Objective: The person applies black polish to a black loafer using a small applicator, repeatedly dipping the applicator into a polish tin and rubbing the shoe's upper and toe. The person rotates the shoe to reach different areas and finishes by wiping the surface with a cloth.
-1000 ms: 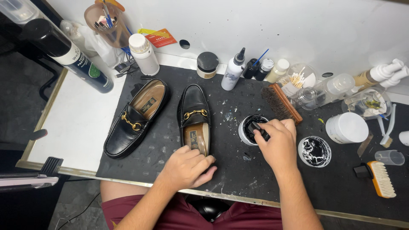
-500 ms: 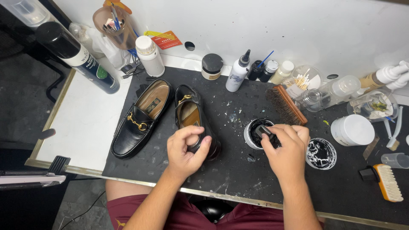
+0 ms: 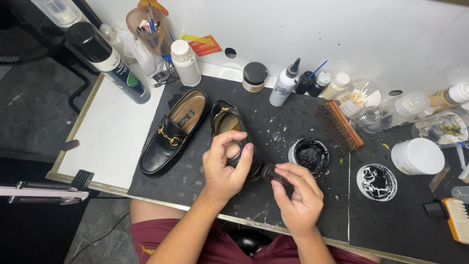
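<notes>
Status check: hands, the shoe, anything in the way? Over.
Left hand grips black shoe over the mat. Right hand holds small dark dauber at its toe. Open polish jar close beside. Nothing in the way.

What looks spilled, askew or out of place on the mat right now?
Pale flecks and smears spatter the black mat, thickest near the open polish tin. Its lid lies apart, inside up and smeared. The left hand tilts one loafer; the other loafer lies flat. Nothing looks damaged.

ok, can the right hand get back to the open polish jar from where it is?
Probably yes. The right hand, pinching a small dark applicator, sits just below the open jar of black polish, with only bare mat between them. The left hand grips the black loafer, off to the side.
</notes>
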